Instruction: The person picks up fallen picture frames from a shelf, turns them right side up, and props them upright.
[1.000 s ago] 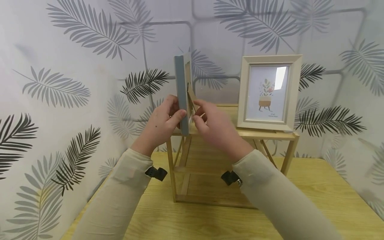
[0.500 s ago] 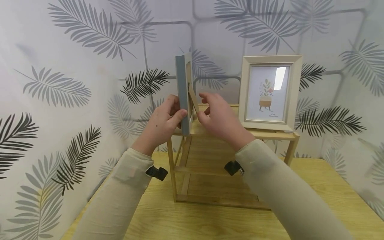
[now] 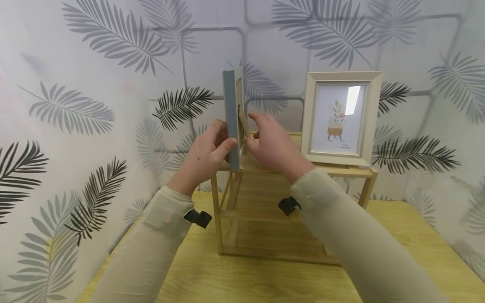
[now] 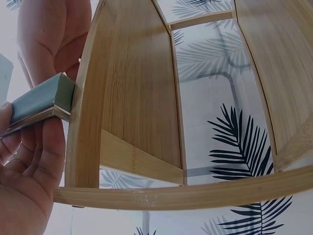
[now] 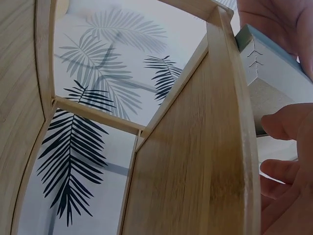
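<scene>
On the left of the wooden shelf's (image 3: 261, 248) top stands a blue-edged picture frame (image 3: 231, 118), upright and seen nearly edge-on. My left hand (image 3: 202, 155) grips its near edge, thumb on the side and fingers behind; the left wrist view shows the same hand (image 4: 29, 166) round the frame's (image 4: 44, 100) lower corner. From the frame's back a hinged stand leg (image 3: 244, 121) juts to the right. My right hand (image 3: 278, 145) is at this leg, thumb at its lower part and index finger stretched out above. In the right wrist view, thumb and fingers (image 5: 281, 171) are apart beside the frame's back.
A cream picture frame (image 3: 342, 118) with a potted-plant print stands at the right of the shelf top. The shelf rests on a yellow wood-grain table (image 3: 401, 244). Leaf-patterned wall covering (image 3: 113, 84) rises close behind and at the left.
My right hand moved right, away from the frame, as the stand leg swung outward, then came back left against the leg. My left hand and the blue-edged frame have barely moved.
</scene>
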Motion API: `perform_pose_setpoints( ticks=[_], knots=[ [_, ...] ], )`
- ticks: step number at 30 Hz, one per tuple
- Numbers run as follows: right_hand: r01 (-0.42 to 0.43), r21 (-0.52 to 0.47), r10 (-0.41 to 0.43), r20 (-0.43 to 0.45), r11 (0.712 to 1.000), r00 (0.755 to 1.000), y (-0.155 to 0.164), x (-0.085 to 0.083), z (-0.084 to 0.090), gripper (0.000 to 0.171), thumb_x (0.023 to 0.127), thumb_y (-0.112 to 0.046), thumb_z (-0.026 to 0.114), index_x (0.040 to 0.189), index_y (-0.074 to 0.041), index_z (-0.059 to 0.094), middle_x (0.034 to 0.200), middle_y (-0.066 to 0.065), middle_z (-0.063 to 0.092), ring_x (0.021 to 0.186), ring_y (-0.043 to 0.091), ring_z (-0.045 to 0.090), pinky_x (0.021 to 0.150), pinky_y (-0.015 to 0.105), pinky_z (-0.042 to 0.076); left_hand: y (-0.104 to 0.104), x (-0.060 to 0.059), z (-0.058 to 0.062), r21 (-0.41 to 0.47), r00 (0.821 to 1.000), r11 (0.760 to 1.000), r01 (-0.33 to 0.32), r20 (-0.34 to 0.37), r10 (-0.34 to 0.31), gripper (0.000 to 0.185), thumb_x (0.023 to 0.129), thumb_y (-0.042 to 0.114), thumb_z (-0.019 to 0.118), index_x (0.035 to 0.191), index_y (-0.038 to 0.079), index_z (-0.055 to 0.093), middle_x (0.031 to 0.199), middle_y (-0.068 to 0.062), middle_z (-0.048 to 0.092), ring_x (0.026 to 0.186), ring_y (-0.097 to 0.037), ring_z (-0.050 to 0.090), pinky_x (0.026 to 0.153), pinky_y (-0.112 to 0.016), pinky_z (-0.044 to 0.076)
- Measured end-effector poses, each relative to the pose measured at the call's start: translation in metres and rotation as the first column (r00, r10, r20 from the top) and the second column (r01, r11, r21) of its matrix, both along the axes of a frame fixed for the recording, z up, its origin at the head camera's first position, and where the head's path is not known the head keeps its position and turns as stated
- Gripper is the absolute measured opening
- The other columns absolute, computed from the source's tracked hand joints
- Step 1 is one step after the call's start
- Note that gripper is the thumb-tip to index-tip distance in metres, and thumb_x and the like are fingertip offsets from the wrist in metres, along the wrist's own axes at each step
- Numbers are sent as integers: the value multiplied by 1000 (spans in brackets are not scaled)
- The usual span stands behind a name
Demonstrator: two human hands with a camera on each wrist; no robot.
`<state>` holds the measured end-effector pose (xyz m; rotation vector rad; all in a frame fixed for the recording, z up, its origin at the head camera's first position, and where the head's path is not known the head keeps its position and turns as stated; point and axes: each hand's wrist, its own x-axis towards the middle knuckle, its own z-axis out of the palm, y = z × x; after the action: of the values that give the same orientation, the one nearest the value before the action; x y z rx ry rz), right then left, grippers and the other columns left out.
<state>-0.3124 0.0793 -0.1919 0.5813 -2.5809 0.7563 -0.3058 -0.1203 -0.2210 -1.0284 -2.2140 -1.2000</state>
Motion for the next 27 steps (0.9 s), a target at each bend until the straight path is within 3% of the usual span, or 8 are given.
perform_pose_setpoints(
  ticks=[3, 10, 27],
  knots=[
    [-1, 7, 1, -11, 1000, 1000, -2, -2, 1, 70, 100, -25, 62, 159, -10, 29, 159, 9, 34, 126, 24, 55, 100, 39, 49, -1, 0, 1, 1, 1000, 1000, 3, 1, -3, 28, 107, 28, 53, 126, 8, 49, 103, -7, 62, 86, -19, 65, 72, -38, 58],
    [-10, -1, 10, -7, 1000, 1000, -6, -9, 4, 75, 99, -24, 63, 162, -11, 23, 163, 9, 28, 149, 25, 27, 119, 42, 27, 0, 0, 1, -1, 1000, 1000, 4, 9, -4, 29, 107, 28, 54, 128, 8, 49, 104, -7, 63, 87, -18, 65, 73, -38, 59],
    [-73, -59, 73, 6, 996, 997, -8, -14, 4, 79, 99, -16, 64, 163, -19, 18, 164, 5, 27, 149, 22, 26, 118, 42, 30, 0, -2, -1, -3, 1000, 1000, 1, 6, -1, 29, 107, 28, 53, 128, 8, 49, 104, -7, 63, 87, -19, 66, 73, -38, 59]
  ],
)
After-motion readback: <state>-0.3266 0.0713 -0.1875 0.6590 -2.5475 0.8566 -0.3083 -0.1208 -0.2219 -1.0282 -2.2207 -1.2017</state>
